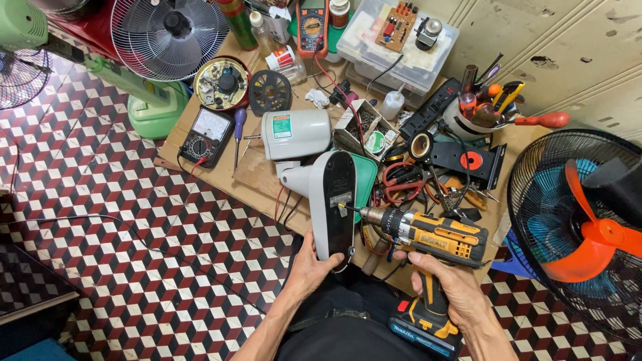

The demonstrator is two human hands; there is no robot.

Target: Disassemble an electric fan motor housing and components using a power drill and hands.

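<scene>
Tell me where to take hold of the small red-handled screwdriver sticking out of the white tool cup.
Grip the red-handled screwdriver by its bulbous handle, coming from the right. The handle juts sideways, clear of the white tool cup, while its shaft end is buried among the other tools.

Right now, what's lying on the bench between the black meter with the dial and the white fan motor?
In the head view, a purple-handled screwdriver lies between the black meter and the white fan motor, pointing down the wooden bench.

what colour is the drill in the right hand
The cordless drill is yellow and black with a metal chuck, seen clearly in the head view.
</scene>
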